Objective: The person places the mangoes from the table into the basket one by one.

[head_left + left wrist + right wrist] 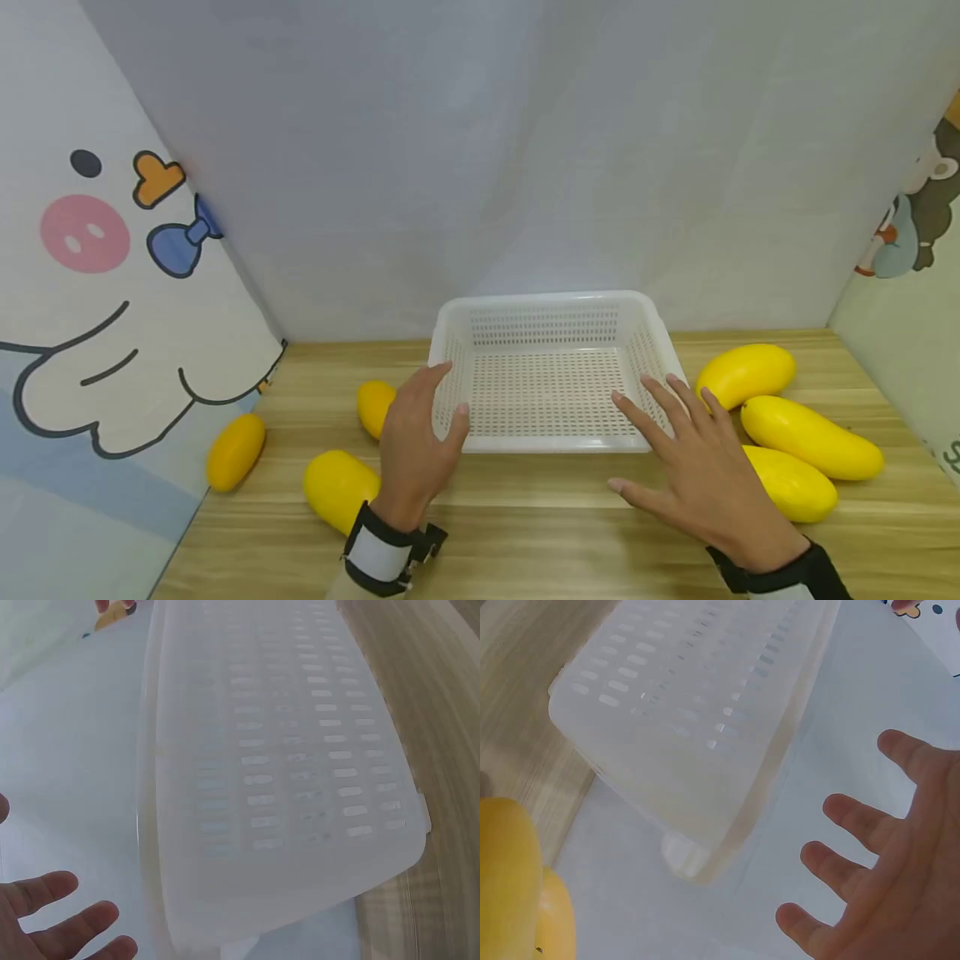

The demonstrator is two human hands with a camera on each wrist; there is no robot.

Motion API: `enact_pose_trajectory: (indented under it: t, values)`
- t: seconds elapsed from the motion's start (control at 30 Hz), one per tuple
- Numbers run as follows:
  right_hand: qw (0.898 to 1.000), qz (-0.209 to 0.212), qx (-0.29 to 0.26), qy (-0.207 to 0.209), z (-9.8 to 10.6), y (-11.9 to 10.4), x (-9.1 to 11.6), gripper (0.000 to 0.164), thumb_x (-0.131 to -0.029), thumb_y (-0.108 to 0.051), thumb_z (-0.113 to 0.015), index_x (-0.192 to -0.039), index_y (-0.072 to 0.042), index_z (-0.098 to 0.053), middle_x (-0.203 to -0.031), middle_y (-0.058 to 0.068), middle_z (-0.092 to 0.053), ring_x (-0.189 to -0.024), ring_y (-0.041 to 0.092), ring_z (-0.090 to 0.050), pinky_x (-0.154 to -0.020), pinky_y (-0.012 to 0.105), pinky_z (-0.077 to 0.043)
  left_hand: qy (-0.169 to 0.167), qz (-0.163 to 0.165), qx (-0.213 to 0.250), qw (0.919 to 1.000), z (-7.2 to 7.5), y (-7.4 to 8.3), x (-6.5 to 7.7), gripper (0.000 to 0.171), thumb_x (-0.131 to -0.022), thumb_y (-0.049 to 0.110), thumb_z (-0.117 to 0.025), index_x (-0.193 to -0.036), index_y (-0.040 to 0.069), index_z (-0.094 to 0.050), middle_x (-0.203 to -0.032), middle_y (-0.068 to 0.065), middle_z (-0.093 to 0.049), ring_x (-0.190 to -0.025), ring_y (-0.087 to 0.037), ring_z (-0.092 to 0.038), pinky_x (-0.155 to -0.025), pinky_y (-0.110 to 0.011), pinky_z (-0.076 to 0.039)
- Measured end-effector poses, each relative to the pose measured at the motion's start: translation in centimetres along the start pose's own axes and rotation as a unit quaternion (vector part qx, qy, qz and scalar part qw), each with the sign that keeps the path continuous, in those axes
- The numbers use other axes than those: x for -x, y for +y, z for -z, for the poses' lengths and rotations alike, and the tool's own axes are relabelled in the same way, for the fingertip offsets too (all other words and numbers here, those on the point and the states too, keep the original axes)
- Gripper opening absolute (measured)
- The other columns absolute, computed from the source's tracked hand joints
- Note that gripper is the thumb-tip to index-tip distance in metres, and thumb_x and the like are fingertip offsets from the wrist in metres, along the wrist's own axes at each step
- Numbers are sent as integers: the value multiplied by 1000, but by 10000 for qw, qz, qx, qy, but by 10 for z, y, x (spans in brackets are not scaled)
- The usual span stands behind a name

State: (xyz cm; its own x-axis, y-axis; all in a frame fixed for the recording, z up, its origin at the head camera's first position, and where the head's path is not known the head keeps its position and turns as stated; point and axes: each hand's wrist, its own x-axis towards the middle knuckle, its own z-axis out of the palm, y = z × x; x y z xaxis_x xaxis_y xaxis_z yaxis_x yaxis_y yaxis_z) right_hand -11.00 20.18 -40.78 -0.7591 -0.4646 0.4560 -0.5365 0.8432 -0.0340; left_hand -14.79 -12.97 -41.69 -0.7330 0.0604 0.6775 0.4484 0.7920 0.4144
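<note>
A white plastic basket (555,445) with slotted walls and a perforated floor stands against the back wall, with nothing in it. My left hand (417,440) is by its left side, fingers extended and overlapping the left rim in the head view. Over the front right corner hovers my right hand (701,471), its fingers spread and holding nothing. The left wrist view shows the basket's outer wall (300,877) beside the left fingers (82,926). In the right wrist view, the right fingers (855,821) are apart from the basket (675,769).
Three long yellow mangoes, a back one (750,372), a middle one (813,437) and a front one (795,487), lie right of the basket. On the left lie a yellow mango (337,487) and two smaller orange-yellow fruits (236,452). Printed cloth walls (247,275) border the wooden table.
</note>
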Motion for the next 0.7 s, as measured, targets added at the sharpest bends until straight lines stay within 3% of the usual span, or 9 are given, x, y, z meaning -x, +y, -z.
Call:
enact_pose_trajectory:
  t: [0.2,0.37,0.7]
  values:
    - [10000,-74,54,-1,3,1,1,82,-78,-72,-48,-146,-31,-28,-148,13,-27,-135,36,-18,-103,60,-15,-74,784,205,9967,1,-8,-11,49,-87,34,-55,-131,12,-49,-125,-6,-55,-112,-19,-49,-91,-40,-42]
    - [9999,-89,52,42,4,2,0,82,-78,-71,-50,-146,-30,-29,-148,13,-28,-135,37,-18,-102,61,-16,-259,1418,165,9894,1,-18,-22,51,-89,39,-54,-132,12,-48,-126,-10,-54,-115,-23,-49,-93,-44,-40]
    - [9998,-180,-45,24,5,6,2,83,-77,-70,-52,-146,-30,-27,-149,12,-26,-136,36,-17,-99,64,-18,-435,2076,674,9749,-2,-30,-38,57,-92,46,-48,-137,12,-43,-133,-10,-50,-113,-26,-52,-89,-44,-45]
